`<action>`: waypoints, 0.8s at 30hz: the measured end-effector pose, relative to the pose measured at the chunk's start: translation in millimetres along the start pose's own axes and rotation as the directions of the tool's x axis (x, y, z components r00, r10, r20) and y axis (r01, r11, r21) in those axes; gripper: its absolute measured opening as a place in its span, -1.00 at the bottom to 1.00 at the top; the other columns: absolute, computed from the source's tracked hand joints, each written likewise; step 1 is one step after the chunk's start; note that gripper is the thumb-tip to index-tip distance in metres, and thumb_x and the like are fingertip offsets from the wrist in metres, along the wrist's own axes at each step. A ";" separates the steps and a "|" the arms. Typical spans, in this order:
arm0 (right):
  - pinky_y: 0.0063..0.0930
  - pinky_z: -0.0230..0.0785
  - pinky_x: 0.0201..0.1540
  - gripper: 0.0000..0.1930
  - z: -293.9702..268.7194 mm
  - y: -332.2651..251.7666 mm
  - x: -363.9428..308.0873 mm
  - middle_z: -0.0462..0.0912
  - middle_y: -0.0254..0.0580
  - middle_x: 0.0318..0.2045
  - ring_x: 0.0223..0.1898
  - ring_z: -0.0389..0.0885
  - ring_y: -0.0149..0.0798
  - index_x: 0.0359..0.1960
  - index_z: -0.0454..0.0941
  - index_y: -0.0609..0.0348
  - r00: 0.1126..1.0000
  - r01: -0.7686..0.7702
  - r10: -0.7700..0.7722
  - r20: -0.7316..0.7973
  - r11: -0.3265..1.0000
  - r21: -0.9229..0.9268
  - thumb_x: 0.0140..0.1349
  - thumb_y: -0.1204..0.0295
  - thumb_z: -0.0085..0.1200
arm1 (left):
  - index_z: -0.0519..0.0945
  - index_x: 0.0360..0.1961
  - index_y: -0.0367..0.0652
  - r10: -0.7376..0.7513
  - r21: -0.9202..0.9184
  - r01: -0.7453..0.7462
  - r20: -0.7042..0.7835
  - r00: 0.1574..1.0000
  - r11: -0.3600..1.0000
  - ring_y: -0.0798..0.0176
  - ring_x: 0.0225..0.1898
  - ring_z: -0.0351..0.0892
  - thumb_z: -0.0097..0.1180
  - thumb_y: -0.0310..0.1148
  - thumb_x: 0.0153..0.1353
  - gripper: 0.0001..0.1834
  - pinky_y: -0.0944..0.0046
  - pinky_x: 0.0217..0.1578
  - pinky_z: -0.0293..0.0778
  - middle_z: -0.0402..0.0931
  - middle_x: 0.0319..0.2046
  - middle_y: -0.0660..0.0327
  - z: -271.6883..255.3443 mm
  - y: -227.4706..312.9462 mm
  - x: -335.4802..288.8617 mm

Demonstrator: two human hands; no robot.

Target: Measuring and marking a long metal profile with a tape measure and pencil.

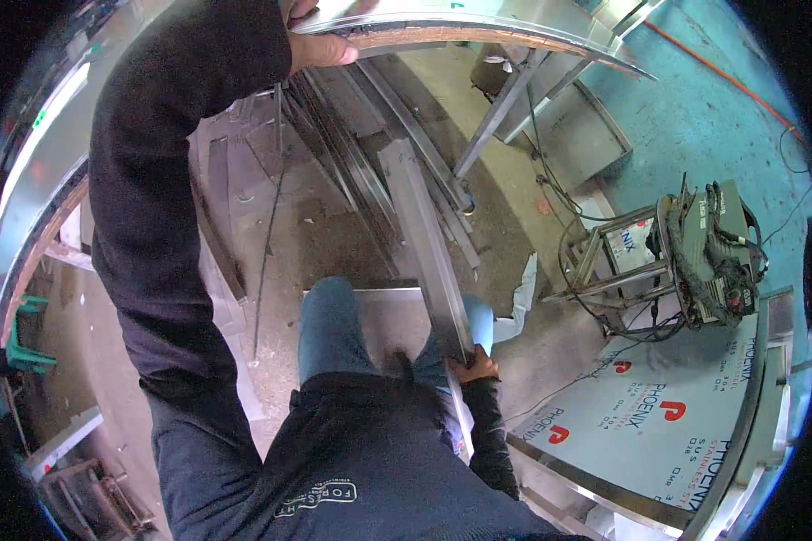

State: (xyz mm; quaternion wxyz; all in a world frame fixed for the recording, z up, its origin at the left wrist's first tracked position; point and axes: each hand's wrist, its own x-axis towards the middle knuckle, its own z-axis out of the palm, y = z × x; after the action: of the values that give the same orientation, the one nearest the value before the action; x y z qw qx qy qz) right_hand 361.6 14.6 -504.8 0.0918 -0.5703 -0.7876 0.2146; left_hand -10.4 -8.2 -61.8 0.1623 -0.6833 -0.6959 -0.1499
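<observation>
Steel channel (pixel 429 243) slanting from floor to hip, right hand (pixel 474 368) clamped on its near end
Left hand (pixel 320 41) grips bench (pixel 478 22) edge; channel looks stiff, heavy, sharp-edged; better held mid-length

There is a single view, taken from a camera worn on the person's head and aimed steeply down along the body, so the dark jacket and blue-trousered legs fill the lower middle. The wide fisheye lens bends straight edges toward a black rim. The left hand (pixel 320 41) reaches up and away to the top edge, the arm stretched far from the lens; the right hand (pixel 475 367) sits low, close to the body and just right of centre. Beyond the right hand the floor falls away, well apart. Left of the left arm the picture is smeared, probably by the rim distortion.
</observation>
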 end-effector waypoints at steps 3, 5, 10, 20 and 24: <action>-0.16 0.40 -0.36 -0.24 1.7 0.3 -0.2 0.57 -0.05 -0.55 -0.45 0.55 0.02 -0.23 0.40 0.20 0.999 -0.035 0.035 -0.006 0.999 0.010 -0.41 -0.14 0.21 | 0.45 -0.16 -0.21 0.007 -0.029 -0.007 -0.003 1.000 1.000 0.07 -0.30 0.49 0.20 -0.18 -0.15 -0.49 0.22 -0.25 0.38 0.50 -0.31 0.04 -2.2 2.1 0.9; -0.16 0.40 -0.35 -0.25 1.9 -0.1 -0.1 0.57 -0.06 -0.55 -0.44 0.55 0.02 -0.23 0.40 0.21 0.998 -0.063 0.063 -0.005 0.998 0.012 -0.41 -0.14 0.21 | 0.45 -0.16 -0.21 0.019 -0.081 -0.017 0.024 1.000 0.997 0.07 -0.30 0.49 0.20 -0.18 -0.16 -0.49 0.22 -0.25 0.38 0.50 -0.31 0.04 -3.9 4.4 0.8; -0.16 0.40 -0.32 -0.21 -2.5 -3.3 3.1 0.57 -0.01 -0.49 -0.42 0.55 0.03 -0.23 0.41 0.22 0.995 -0.094 0.096 0.031 0.993 -0.075 -0.43 -0.17 0.20 | 0.45 -0.16 -0.22 0.041 0.011 -0.041 -0.029 0.999 0.999 0.07 -0.31 0.49 0.21 -0.18 -0.16 -0.49 0.22 -0.27 0.38 0.50 -0.34 0.05 -4.2 8.5 -5.1; -0.14 0.38 -0.33 -0.24 -29.1 -29.4 7.2 0.55 0.06 -0.44 -0.35 0.52 0.10 -0.27 0.37 0.19 0.971 -0.097 0.041 0.235 0.968 0.233 -0.41 -0.19 0.19 | 0.45 -0.16 -0.25 -0.012 -0.049 0.015 0.060 0.998 0.999 0.07 -0.30 0.48 0.21 -0.17 -0.15 -0.47 0.22 -0.26 0.38 0.49 -0.33 0.01 4.0 -13.1 4.3; -0.15 0.38 -0.33 -0.25 -34.8 -34.1 6.6 0.55 0.07 -0.43 -0.34 0.52 0.10 -0.27 0.36 0.19 0.973 -0.088 0.034 0.230 0.970 0.227 -0.40 -0.17 0.20 | 0.45 -0.15 -0.25 0.041 -0.065 -0.041 0.005 0.999 0.997 0.07 -0.28 0.48 0.21 -0.16 -0.15 -0.47 0.23 -0.24 0.38 0.49 -0.30 0.01 5.2 -13.5 3.6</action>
State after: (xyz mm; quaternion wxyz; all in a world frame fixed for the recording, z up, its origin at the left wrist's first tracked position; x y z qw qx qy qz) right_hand 343.7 20.1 -459.4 0.0626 -0.5515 -0.7438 0.3723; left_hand -24.0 -3.0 -64.8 0.1409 -0.7028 -0.6771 -0.1666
